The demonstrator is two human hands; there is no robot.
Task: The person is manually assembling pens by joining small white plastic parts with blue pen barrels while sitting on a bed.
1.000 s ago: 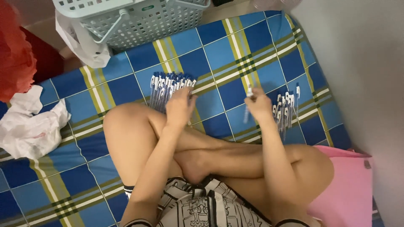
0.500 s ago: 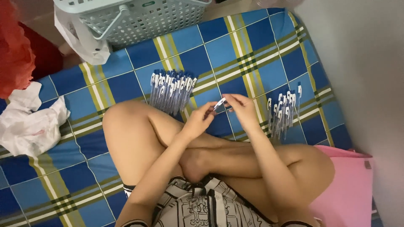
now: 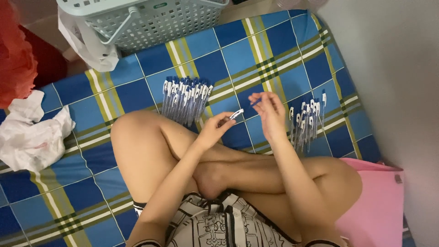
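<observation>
A small pen part with a white clip end (image 3: 235, 114) is pinched between the fingertips of the left hand (image 3: 214, 129), which is closed on it above the crossed bare legs. A thin blue pen piece (image 3: 255, 102) is gripped between the thumb and fingers of the right hand (image 3: 270, 113), likewise closed on it; the two pieces are held near each other but apart, with a gap seen between their tips. Beyond the left hand, a fanned heap of clear plastic pens with blue and white caps (image 3: 186, 98) is laid on the blue, green and yellow checked cloth (image 3: 292, 50). Just beside the right hand, a second, smaller heap of the same kind of pens (image 3: 307, 120) is laid on the cloth. At the far edge, a pale green perforated plastic basket (image 3: 151, 20) is seen, with a white plastic bag (image 3: 89, 45) beside it. Crumpled white paper (image 3: 32, 137) is found at the left, red fabric (image 3: 16, 55) above it, and a pink cushion (image 3: 375, 206) at the right.
</observation>
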